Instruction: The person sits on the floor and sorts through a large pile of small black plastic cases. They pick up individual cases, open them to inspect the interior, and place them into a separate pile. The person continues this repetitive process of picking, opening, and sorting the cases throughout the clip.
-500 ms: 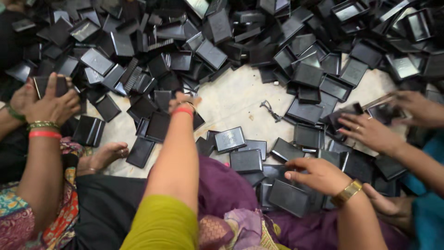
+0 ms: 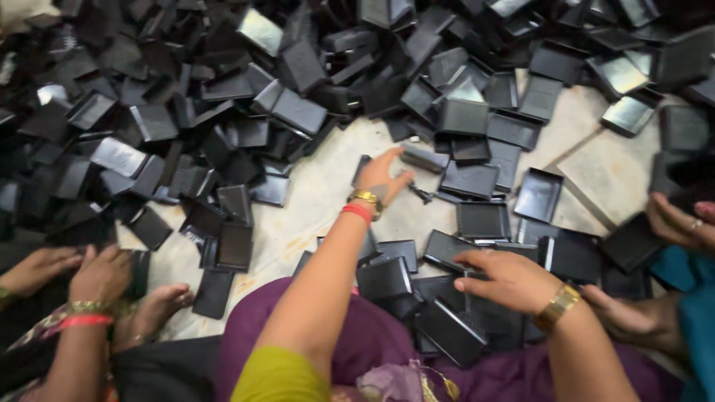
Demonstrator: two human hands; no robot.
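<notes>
My left hand (image 2: 381, 176) has moved out across the pale stone floor (image 2: 313, 216) since half a second ago, when it hovered nearer my lap; now its fingers close loosely over the near end of a shallow black rectangular plastic tray (image 2: 424, 158) lying at the edge of the far heap, though motion blur keeps me from telling whether the grip is firm. My right hand (image 2: 506, 277) has shifted too and rests palm down, fingers spread and released, on the small stack of black plastic trays (image 2: 454, 327) by my purple-draped knee. The reach suggests one more tray is being drawn from the pile towards that stack. At the near left, another person's hands (image 2: 97, 272) clasp a dark tray, mostly hidden. At the right edge, a co-worker's hand (image 2: 674, 219) is cut off by the frame, and the large heap of black trays (image 2: 223, 97) blurs together at the far side.
</notes>
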